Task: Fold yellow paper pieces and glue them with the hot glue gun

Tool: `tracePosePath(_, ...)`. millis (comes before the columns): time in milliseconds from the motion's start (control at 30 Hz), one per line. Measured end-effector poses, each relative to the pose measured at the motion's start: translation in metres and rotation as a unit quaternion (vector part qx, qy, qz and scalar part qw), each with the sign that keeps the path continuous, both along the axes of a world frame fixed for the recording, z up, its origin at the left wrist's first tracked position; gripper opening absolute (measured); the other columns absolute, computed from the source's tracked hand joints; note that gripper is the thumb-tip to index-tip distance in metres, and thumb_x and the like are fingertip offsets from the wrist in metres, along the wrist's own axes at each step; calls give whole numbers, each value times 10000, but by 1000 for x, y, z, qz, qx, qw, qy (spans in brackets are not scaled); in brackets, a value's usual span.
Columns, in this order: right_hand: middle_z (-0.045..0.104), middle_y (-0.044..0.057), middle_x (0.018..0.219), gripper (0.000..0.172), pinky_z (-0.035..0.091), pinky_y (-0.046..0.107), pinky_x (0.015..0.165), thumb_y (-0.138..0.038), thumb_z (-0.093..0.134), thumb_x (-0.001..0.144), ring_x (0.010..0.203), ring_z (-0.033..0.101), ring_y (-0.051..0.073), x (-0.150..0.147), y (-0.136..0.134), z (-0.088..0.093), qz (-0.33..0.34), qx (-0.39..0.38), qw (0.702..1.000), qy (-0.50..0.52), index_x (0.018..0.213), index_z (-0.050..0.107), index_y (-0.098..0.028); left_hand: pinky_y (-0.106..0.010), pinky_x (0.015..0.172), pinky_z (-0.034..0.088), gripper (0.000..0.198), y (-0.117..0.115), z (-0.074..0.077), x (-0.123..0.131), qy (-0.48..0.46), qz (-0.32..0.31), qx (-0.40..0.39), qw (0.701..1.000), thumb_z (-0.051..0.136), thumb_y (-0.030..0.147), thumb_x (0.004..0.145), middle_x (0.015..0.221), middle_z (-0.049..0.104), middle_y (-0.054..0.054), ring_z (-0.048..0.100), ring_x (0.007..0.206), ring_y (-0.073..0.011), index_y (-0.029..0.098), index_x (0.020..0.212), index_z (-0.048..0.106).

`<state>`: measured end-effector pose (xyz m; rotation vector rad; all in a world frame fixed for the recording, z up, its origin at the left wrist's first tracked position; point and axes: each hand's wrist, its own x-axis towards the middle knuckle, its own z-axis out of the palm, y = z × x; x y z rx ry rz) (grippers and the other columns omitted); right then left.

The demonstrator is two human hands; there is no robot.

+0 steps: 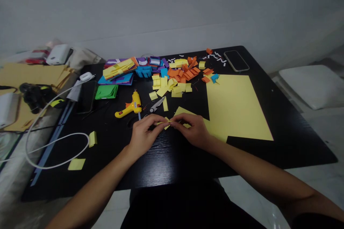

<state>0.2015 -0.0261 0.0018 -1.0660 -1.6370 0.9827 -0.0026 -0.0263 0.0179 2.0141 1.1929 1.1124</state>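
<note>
A small piece of yellow paper (167,123) is pinched between my two hands, just above the front middle of the black table. My left hand (146,132) grips its left end between thumb and fingers. On the other end my right hand (192,128) is closed in the same way. Part of the paper is hidden by my fingertips. Just beyond lie a pair of scissors (157,105) and a yellow glue gun (130,105). A large yellow sheet (238,107) spreads out on the right, one part reaching under my right forearm.
Folded yellow pieces (176,88) and orange pieces (185,73) are heaped at the back. Stacks of coloured paper (119,69) and a green bundle (106,92) lie left of them. A phone (236,61) rests back right. A white cable (57,137) loops across the left side.
</note>
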Motion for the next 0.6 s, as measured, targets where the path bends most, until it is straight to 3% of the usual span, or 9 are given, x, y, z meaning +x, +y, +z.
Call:
tracePosePath(200,811,51,920,96,613,357,819,-290,689,956,826,756,201,2,0,0,4,102,994,-36,940,766,-236,-293,794,584,45,0,3,0,-12,-30,17,999,721,235,948,897,781,-41,729,837,-170,195,950,741)
tracePosePath(600,804,47,912,73,605,350,801,-274,692,961,823,752,196,2,-1,-2,3,127,992,-24,961,755,-236,-287,792,598,61,-1,6,0,-20,-41,44,998,719,173,940,905,801,-43,748,833,-169,195,969,768)
